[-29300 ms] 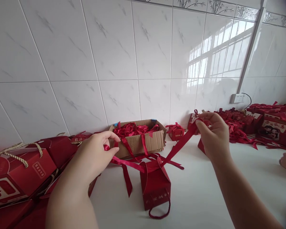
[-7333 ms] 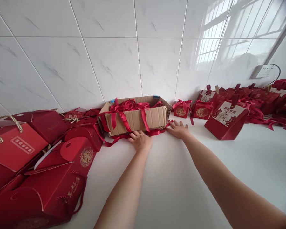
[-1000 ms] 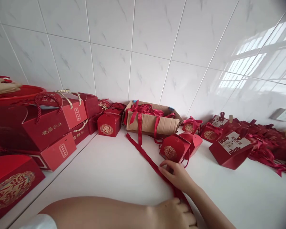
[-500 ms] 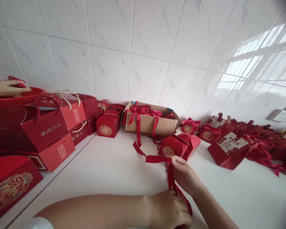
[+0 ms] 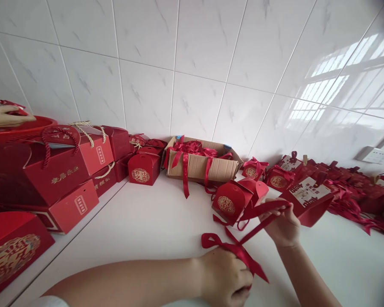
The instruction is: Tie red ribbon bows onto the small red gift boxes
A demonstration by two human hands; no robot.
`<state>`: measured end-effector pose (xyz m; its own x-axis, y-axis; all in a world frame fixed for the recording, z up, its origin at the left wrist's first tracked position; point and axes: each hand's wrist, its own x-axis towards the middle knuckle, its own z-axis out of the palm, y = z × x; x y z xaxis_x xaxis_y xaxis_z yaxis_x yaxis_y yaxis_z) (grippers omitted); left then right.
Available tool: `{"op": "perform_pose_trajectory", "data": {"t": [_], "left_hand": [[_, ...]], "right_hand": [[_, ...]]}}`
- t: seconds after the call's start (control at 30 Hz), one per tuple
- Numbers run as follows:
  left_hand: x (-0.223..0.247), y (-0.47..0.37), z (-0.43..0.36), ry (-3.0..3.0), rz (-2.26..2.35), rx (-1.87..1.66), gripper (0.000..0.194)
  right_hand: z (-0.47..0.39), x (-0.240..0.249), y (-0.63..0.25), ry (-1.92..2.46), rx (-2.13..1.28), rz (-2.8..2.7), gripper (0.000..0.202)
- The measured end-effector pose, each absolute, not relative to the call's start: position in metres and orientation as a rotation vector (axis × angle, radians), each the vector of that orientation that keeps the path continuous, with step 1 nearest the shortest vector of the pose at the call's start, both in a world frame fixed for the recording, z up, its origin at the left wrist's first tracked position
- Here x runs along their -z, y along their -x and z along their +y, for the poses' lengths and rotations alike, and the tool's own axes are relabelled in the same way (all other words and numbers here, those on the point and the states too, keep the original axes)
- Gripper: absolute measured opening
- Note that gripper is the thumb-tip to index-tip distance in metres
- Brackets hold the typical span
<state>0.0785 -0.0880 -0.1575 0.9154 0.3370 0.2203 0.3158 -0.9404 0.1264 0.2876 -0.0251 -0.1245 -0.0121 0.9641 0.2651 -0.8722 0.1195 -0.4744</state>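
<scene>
My left hand [image 5: 225,275] is low in the middle, its fingers curled round a red ribbon [image 5: 241,252]. One loop of the ribbon bulges out to the left of the knuckles, and a pointed tail sticks out to the right. My right hand [image 5: 283,226] is farther right and higher, pinching another stretch of the ribbon that runs taut down to the left hand. Just behind the hands stands a small red gift box [image 5: 230,200] with a round gold emblem. Whatever lies beneath the left palm is hidden.
A cardboard box [image 5: 205,168] of red ribbons stands by the tiled wall. Stacked red gift boxes [image 5: 64,175] fill the left side, with another person's hand [image 5: 9,117] over a red basin [image 5: 45,123]. More red boxes [image 5: 310,194] crowd the right.
My right hand has moved right, drawing the ribbon with it. The ribbon now forms a loop and a tail around my left hand, which has shifted only slightly.
</scene>
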Motion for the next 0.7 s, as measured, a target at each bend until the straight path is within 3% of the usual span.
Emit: {"op": "perform_pose_trajectory", "data": {"t": [0.13, 0.3, 0.47, 0.6, 0.7], "left_hand": [[0.160, -0.078, -0.090, -2.936, 0.549, -0.399, 0.016], [0.159, -0.078, -0.078, -2.848, 0.612, -0.429, 0.017], [0.144, -0.029, -0.003, -2.533, 1.375, -0.568, 0.008], [0.138, 0.015, 0.041, -2.270, 1.918, -0.813, 0.020], [0.139, 0.015, 0.036, -2.281, 1.941, -0.943, 0.031]], "right_hand": [[-0.015, 0.134, -0.339, 0.084, -1.192, -0.315, 0.013], [-0.004, 0.164, -0.375, 0.417, -1.064, -0.057, 0.007], [-0.003, 0.163, -0.355, 0.386, -1.156, -0.024, 0.016], [-0.007, 0.152, -0.338, 0.414, -1.207, -0.020, 0.012], [-0.006, 0.148, -0.334, 0.606, -1.111, -0.188, 0.009]]}}
